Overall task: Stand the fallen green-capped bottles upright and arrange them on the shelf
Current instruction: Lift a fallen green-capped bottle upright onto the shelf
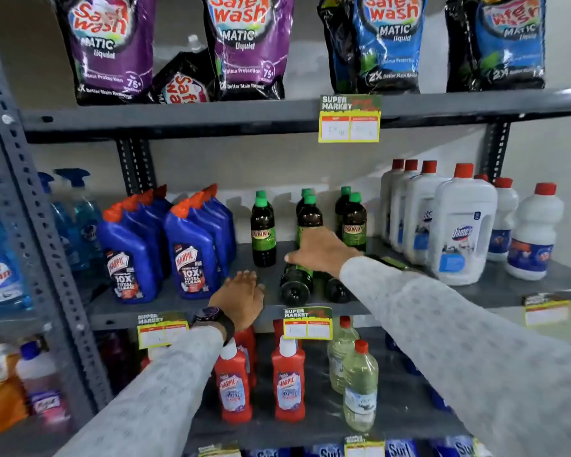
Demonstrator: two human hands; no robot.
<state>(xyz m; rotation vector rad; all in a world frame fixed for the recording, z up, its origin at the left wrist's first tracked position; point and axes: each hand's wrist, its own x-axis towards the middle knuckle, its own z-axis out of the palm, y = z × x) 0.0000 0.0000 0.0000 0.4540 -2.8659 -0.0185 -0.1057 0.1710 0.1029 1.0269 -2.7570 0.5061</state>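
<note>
Several dark bottles with green caps stand upright at the back of the grey middle shelf (495, 288): one on the left (263, 225), one in the middle (309, 211), a pair on the right (354, 222). Two more lie on their sides with their bases toward me, one on the left (295, 283) and one on the right (336, 289). A third fallen one (391, 261) shows partly behind my right sleeve. My right hand (320, 249) reaches palm down over the fallen bottles, thumb spread, gripping nothing that I can see. My left hand (243, 296) rests open at the shelf's front edge.
Blue Harpic bottles (192, 255) stand left of the green-capped ones, and white red-capped Domex bottles (462, 225) stand to the right. Detergent pouches (249, 44) fill the shelf above. Red bottles (234, 384) stand on the shelf below. Price tags (307, 324) hang on the shelf edges.
</note>
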